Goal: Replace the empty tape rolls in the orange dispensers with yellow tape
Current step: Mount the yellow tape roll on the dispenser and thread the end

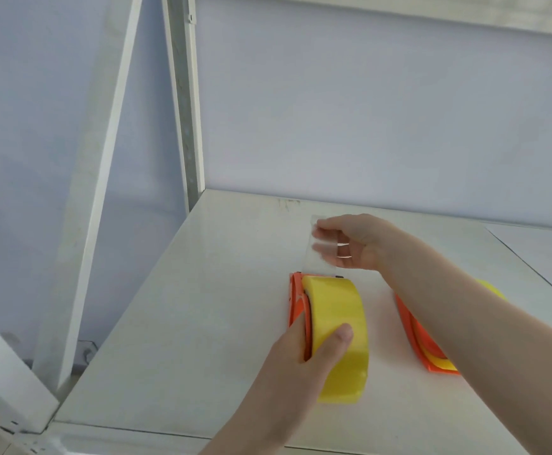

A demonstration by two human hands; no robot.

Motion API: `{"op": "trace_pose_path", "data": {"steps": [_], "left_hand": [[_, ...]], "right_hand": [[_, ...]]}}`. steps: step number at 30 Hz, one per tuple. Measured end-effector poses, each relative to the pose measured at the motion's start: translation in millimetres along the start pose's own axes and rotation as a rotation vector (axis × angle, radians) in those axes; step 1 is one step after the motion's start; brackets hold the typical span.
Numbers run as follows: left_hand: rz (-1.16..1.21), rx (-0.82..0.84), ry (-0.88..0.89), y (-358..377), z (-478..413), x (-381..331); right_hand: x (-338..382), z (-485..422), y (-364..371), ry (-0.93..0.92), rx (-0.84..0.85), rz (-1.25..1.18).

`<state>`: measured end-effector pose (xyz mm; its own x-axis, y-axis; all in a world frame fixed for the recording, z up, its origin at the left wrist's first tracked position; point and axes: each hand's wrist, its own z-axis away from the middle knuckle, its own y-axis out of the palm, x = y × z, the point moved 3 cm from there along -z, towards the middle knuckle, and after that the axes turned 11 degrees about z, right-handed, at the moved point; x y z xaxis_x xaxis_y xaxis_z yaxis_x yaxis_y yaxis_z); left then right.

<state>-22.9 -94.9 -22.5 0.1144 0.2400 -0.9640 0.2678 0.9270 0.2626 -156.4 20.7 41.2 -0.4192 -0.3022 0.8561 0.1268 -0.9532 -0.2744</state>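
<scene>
A yellow tape roll sits in an orange dispenser on the white shelf. My left hand grips the roll and dispenser, thumb on the yellow tape. My right hand pinches the free end of a clear tape strip pulled up and away from the dispenser's front. A second orange dispenser with yellow tape lies to the right, mostly hidden behind my right forearm.
The shelf's back edge meets a pale wall. A white upright post stands at the back left corner, and a slanted white brace runs left of it. A seam divides the shelf at the right.
</scene>
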Motion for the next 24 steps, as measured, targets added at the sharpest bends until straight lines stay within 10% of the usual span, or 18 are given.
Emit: {"op": "trace_pose_path", "data": {"steps": [7, 12, 24], "left_hand": [[0.104, 0.046, -0.105, 6, -3, -16], [0.149, 0.048, -0.089, 8, 1, -18], [0.147, 0.009, -0.069, 10, 6, -17]], "right_hand": [[-5, 28, -7, -0.067, 0.145, -0.223], [-13, 21, 0, -0.257, -0.034, 0.142], [13, 18, -19, -0.042, 0.095, -0.26]]}}
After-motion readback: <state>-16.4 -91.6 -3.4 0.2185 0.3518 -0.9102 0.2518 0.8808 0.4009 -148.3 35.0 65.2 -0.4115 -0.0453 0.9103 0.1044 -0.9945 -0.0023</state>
